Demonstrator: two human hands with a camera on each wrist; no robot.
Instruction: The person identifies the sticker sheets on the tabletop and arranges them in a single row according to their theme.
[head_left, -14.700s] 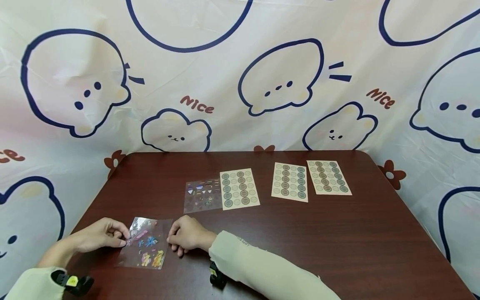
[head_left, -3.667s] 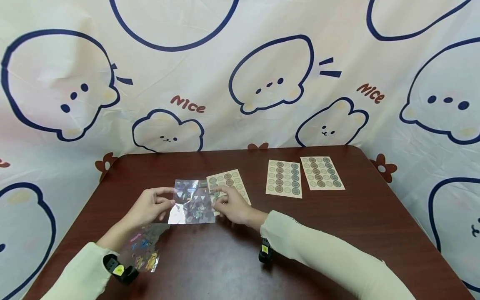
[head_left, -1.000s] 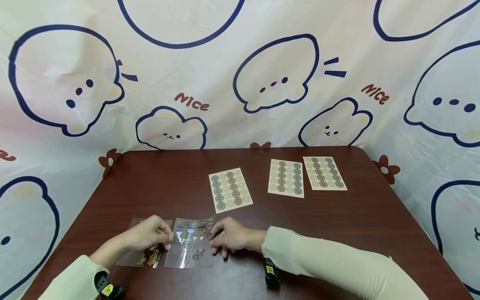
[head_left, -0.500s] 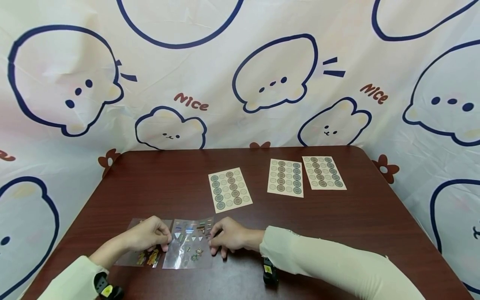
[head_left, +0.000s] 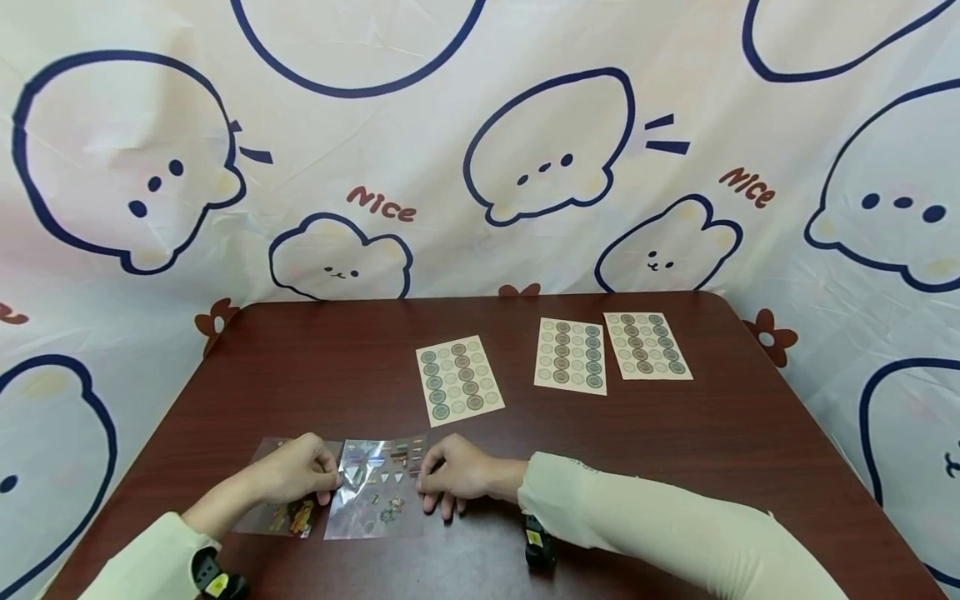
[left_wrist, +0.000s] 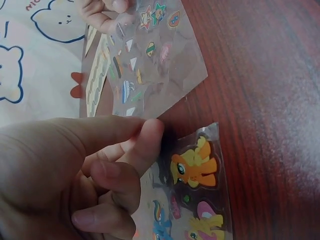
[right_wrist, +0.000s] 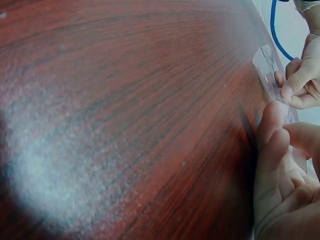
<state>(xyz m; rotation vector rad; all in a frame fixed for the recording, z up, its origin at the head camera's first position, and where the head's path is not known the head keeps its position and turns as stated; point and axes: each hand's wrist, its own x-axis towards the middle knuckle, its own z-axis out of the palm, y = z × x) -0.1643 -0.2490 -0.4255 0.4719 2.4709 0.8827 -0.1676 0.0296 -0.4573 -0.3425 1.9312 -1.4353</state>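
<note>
A clear sticker sheet [head_left: 375, 504] with small boats and stars lies at the front left of the table. My left hand [head_left: 296, 471] pinches its left edge between thumb and forefinger, as the left wrist view also shows. At the opposite edge, my right hand [head_left: 461, 471] pinches the sheet. Partly beneath my left hand is a second clear sheet [left_wrist: 222, 187], bearing colourful pony stickers [left_wrist: 195, 165]. The two sheets lie side by side, the pony one on the left. My left hand hides much of the pony sheet in the head view.
Behind the hands lies a cream sheet [head_left: 461, 381] of round stickers. Two similar cream sheets, one [head_left: 570, 356] and another [head_left: 648, 346], lie further back to the right. The dark wooden table [head_left: 637, 433] ends at a printed cloth backdrop [head_left: 442, 142].
Earlier both hands were at the pony sheet. The boat sheet was then lifted from beside the near cream sheet and brought forward, right of the pony sheet. Lately it shifts slightly left.
</note>
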